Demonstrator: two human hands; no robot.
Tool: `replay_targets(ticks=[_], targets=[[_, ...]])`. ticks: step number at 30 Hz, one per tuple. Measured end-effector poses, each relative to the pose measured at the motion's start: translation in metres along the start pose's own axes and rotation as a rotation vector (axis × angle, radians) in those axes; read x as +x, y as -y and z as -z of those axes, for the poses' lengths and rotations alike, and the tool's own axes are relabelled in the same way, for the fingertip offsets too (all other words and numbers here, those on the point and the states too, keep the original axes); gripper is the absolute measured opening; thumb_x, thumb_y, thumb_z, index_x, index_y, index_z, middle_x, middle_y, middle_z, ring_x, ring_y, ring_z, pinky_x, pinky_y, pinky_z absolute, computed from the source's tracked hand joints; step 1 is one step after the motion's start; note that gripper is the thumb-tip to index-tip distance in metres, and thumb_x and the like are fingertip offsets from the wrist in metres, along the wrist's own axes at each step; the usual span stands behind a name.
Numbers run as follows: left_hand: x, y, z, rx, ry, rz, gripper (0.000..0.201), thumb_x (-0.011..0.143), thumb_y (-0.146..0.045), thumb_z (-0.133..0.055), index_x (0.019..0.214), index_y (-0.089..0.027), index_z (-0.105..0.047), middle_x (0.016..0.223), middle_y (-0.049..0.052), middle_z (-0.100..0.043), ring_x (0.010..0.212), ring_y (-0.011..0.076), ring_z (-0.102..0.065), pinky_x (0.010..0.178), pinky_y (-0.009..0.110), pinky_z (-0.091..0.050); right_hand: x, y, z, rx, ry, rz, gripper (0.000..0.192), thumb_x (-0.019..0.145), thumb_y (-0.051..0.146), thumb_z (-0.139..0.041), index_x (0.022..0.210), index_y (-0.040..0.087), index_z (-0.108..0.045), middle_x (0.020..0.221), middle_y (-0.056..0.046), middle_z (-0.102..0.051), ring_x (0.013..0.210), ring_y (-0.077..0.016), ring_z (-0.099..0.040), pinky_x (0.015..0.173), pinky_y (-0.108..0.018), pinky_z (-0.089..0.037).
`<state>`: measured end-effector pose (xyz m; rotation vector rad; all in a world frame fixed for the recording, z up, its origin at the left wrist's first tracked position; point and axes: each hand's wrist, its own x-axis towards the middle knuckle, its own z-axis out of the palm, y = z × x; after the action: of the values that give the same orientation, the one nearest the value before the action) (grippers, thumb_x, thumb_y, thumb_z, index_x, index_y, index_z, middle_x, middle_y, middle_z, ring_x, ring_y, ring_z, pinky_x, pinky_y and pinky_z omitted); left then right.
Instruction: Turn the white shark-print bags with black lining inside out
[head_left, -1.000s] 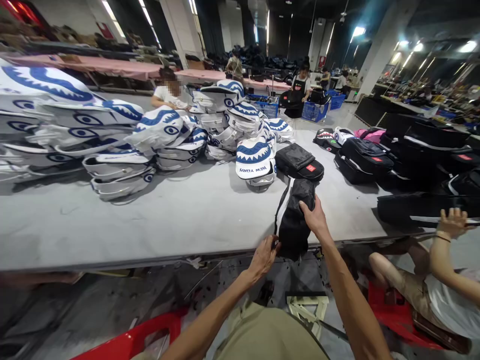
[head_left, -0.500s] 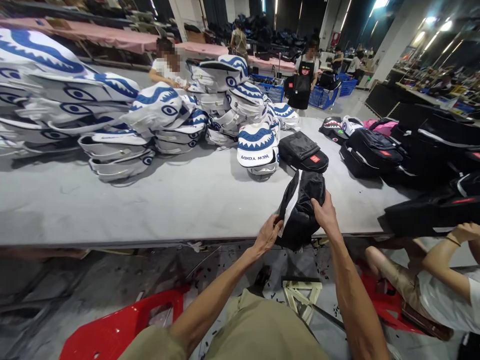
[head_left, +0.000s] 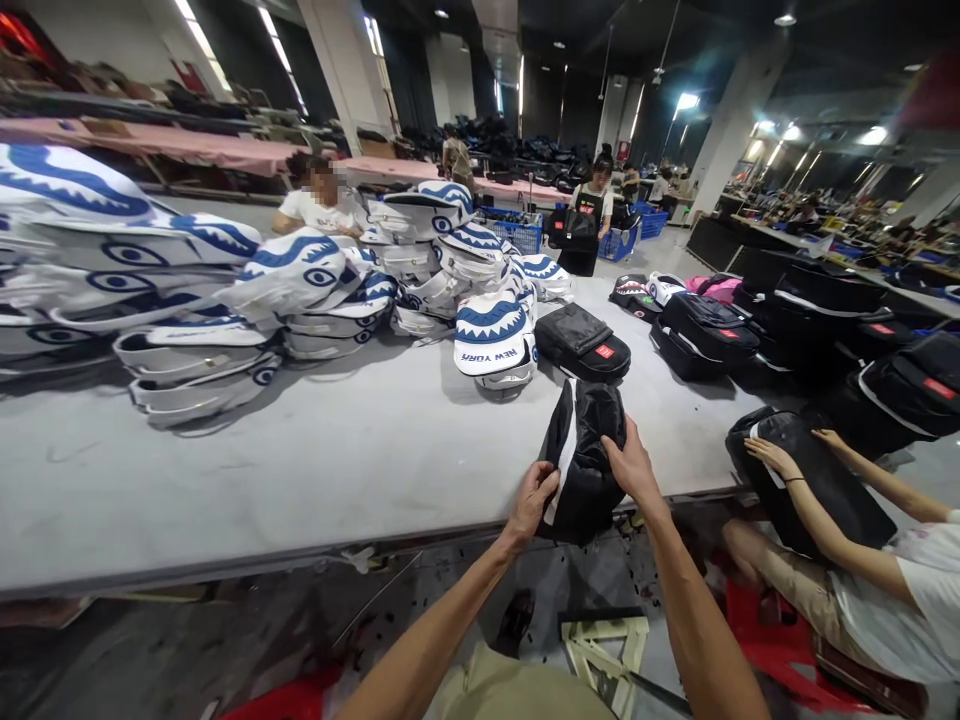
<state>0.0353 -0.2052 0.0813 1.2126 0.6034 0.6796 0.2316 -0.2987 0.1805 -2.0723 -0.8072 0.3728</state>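
A black backpack with a white stripe (head_left: 583, 440) lies over the near edge of the grey table (head_left: 337, 470), its lower end hanging past the edge. My left hand (head_left: 531, 500) grips its lower left side. My right hand (head_left: 631, 465) presses on its right side, fingers curled over the fabric. Just beyond it lie a flat black bag with a red tag (head_left: 583, 342) and a white and blue shark-face bag marked NEW YORK (head_left: 493, 338).
Stacks of white and blue shark-face bags (head_left: 187, 290) fill the table's left and middle. Black backpacks (head_left: 810, 310) crowd the right. A seated person at my right (head_left: 862, 560) pulls a black bag (head_left: 810, 480) off the table. Other people work at the far side.
My hands have shifted on the black backpack, with my left hand now gripping its side. The person at my right has drawn a black bag toward their lap.
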Motion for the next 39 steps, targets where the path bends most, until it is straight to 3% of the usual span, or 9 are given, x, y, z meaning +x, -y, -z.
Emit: replay_targets(ticks=[7, 13, 17, 20, 23, 27, 29, 33, 39], targets=[[-0.017, 0.002, 0.001, 0.002, 0.072, -0.013, 0.042, 0.079, -0.037, -0.078, 0.113, -0.021, -0.06, 0.108, 0.003, -0.068, 0.104, 0.0202, -0.064, 0.095, 0.034, -0.052, 0.001, -0.014, -0.004, 0.038, 0.051, 0.057, 0.069, 0.095, 0.047, -0.063, 0.161, 0.029, -0.056, 0.15, -0.009, -0.073, 0.14, -0.0328, -0.067, 0.122, -0.052, -0.052], [-0.022, 0.013, 0.007, 0.112, 0.076, 0.005, 0.064, 0.077, -0.061, -0.086, 0.12, -0.021, -0.061, 0.126, 0.012, -0.071, 0.124, 0.0282, -0.069, 0.11, 0.042, -0.054, -0.008, -0.011, 0.0, 0.007, 0.051, 0.026, 0.061, 0.095, 0.047, -0.062, 0.153, 0.027, -0.062, 0.143, -0.011, -0.076, 0.135, -0.0336, -0.069, 0.119, -0.052, -0.053], [-0.022, 0.013, 0.006, 0.164, 0.048, -0.043, 0.064, 0.081, -0.063, -0.08, 0.125, -0.021, -0.06, 0.132, 0.014, -0.073, 0.126, 0.0298, -0.072, 0.114, 0.046, -0.055, -0.015, -0.002, 0.002, -0.032, 0.051, 0.009, 0.06, 0.097, 0.046, -0.062, 0.155, 0.03, -0.061, 0.142, -0.01, -0.076, 0.137, -0.0345, -0.069, 0.118, -0.052, -0.054], [-0.021, 0.006, 0.004, 0.294, -0.009, -0.143, 0.057, 0.083, -0.051, -0.078, 0.128, -0.021, -0.061, 0.135, 0.014, -0.074, 0.129, 0.031, -0.071, 0.118, 0.051, -0.053, -0.017, 0.004, 0.004, -0.079, 0.055, -0.02, 0.061, 0.098, 0.046, -0.061, 0.158, 0.031, -0.06, 0.143, -0.01, -0.076, 0.137, -0.0374, -0.069, 0.117, -0.054, -0.054], [-0.017, -0.003, 0.005, 0.478, -0.123, -0.368, 0.045, 0.086, -0.037, -0.073, 0.128, -0.023, -0.061, 0.139, 0.013, -0.073, 0.133, 0.0295, -0.069, 0.122, 0.05, -0.051, -0.02, 0.009, 0.006, -0.08, 0.08, -0.015, 0.063, 0.098, 0.045, -0.06, 0.159, 0.029, -0.059, 0.142, -0.011, -0.077, 0.135, -0.0394, -0.07, 0.115, -0.055, -0.054], [-0.004, -0.018, 0.008, 0.654, -0.229, -0.567, 0.035, 0.092, -0.028, -0.063, 0.127, -0.024, -0.06, 0.13, 0.012, -0.075, 0.125, 0.0276, -0.072, 0.114, 0.046, -0.055, -0.029, 0.011, 0.004, -0.072, 0.142, 0.029, 0.066, 0.1, 0.047, -0.058, 0.164, 0.029, -0.055, 0.14, -0.011, -0.078, 0.133, -0.0395, -0.071, 0.111, -0.052, -0.056], [0.005, -0.028, 0.007, 0.732, -0.243, -0.536, 0.036, 0.094, -0.026, -0.06, 0.13, -0.026, -0.059, 0.125, 0.009, -0.076, 0.117, 0.0266, -0.074, 0.106, 0.043, -0.057, -0.035, 0.01, 0.001, -0.067, 0.146, 0.032, 0.066, 0.1, 0.049, -0.058, 0.164, 0.031, -0.054, 0.14, -0.009, -0.079, 0.133, -0.039, -0.071, 0.11, -0.051, -0.056], [0.019, -0.055, 0.0, 0.831, -0.284, -0.331, 0.027, 0.103, -0.032, -0.061, 0.129, -0.028, -0.061, 0.116, 0.006, -0.08, 0.105, 0.0278, -0.078, 0.091, 0.038, -0.055, -0.042, 0.005, -0.004, -0.054, 0.126, 0.04, 0.066, 0.102, 0.05, -0.056, 0.165, 0.03, -0.053, 0.138, -0.009, -0.079, 0.131, -0.0382, -0.073, 0.106, -0.048, -0.057], [0.029, -0.086, -0.016, 1.075, -0.227, -0.211, 0.023, 0.114, -0.034, -0.055, 0.132, -0.025, -0.065, 0.124, 0.011, -0.084, 0.111, 0.034, -0.079, 0.083, 0.037, -0.046, -0.04, 0.001, -0.005, -0.082, 0.099, 0.031, 0.068, 0.103, 0.053, -0.054, 0.166, 0.029, -0.051, 0.134, -0.011, -0.08, 0.126, -0.0382, -0.075, 0.102, -0.046, -0.058]])
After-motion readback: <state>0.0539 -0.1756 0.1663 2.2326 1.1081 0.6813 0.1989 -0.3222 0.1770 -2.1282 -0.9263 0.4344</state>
